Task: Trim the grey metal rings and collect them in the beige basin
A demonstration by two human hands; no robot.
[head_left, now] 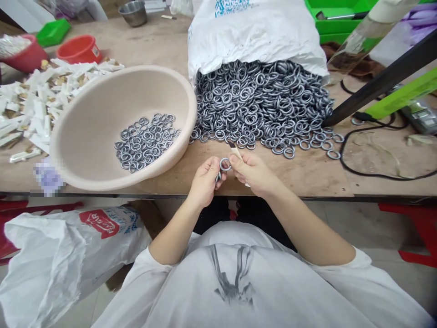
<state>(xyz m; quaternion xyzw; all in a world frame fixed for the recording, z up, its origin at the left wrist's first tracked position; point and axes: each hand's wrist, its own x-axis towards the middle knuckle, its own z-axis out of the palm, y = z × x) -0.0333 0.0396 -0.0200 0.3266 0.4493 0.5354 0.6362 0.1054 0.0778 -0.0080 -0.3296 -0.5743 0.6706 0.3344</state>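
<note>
My left hand point(205, 179) pinches a grey ring point(225, 165) at the table's front edge, and another ring point(218, 176) sits lower in its fingers. Closed round a small tool, my right hand point(256, 172) meets the other side of the pinched ring. That tool, a blade with a pale wrapped handle point(236, 152), has a dark tip pointing up and away from me; the grip hides much of it. Just beyond my hands, a large heap of grey rings point(259, 100) spills from a white sack point(252, 38). Left of them, a beige basin point(85, 109) contains several more rings point(146, 143).
White scraps point(37, 100) lie at the left, near red bowls point(79, 49) and a metal bowl point(133, 13). A black post point(382, 79), a green bar point(403, 95) and a looping black cable point(348, 157) occupy the right. Below left stands another white sack point(68, 255).
</note>
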